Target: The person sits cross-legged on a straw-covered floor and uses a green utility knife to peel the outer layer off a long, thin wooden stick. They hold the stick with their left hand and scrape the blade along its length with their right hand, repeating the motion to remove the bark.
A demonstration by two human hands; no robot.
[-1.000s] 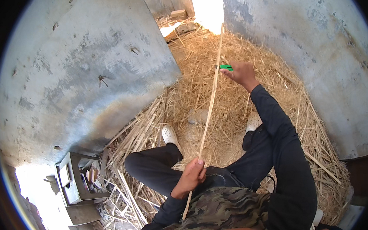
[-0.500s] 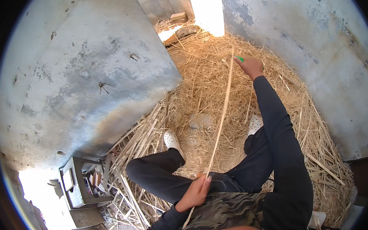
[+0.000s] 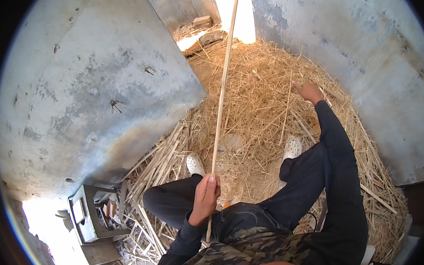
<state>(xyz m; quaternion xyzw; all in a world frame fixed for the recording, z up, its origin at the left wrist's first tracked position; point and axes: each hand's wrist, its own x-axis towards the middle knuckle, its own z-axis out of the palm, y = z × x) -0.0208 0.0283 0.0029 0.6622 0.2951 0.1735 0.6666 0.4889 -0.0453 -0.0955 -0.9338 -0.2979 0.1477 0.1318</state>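
Note:
My left hand [image 3: 205, 196] is closed around the lower part of a long, thin, straw-coloured stick [image 3: 223, 86], which looks like a split cane. The stick slants up and away from my lap, its top in front of the bright opening. My right hand [image 3: 308, 92] is at the end of my outstretched arm, over the straw on the right, apart from the stick. Its fingers are curled round a small green tool, almost wholly hidden by the hand. A thin sliver [image 3: 287, 107] hangs down beside its fingertips.
Loose straw and shavings [image 3: 247, 73] cover the floor between my white clogs [image 3: 195, 163]. Split sticks [image 3: 167, 154] lie heaped at the left, near a grey box-like frame [image 3: 87, 213]. Worn grey walls [image 3: 89, 86] stand on both sides, with a brick [image 3: 202, 20] by the bright opening.
The stick has swung up and left and now stands apart from my right hand. My right hand has moved right and nearer. My left hand has shifted left and slightly up.

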